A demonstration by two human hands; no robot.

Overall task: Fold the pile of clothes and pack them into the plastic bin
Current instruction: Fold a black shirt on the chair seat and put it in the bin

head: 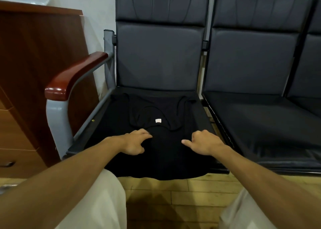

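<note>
Black garment (161,155) lies flat on the chair seat (99,129), neckline away from the person, white label (158,120) facing up, hem hanging over the seat's front edge. Left hand (135,142) rests on the fabric just below the neckline, fingers loosely bent, fingertips (147,135) touching the cloth, no clear pinch. Right hand (205,142) sits on the garment near the left hand but apart from it, fingers curled under, thumb (186,142) pointing toward the left hand. Cannot tell whether it holds fabric: black on black.

Black top (163,161) on chair seat (97,133)
</note>
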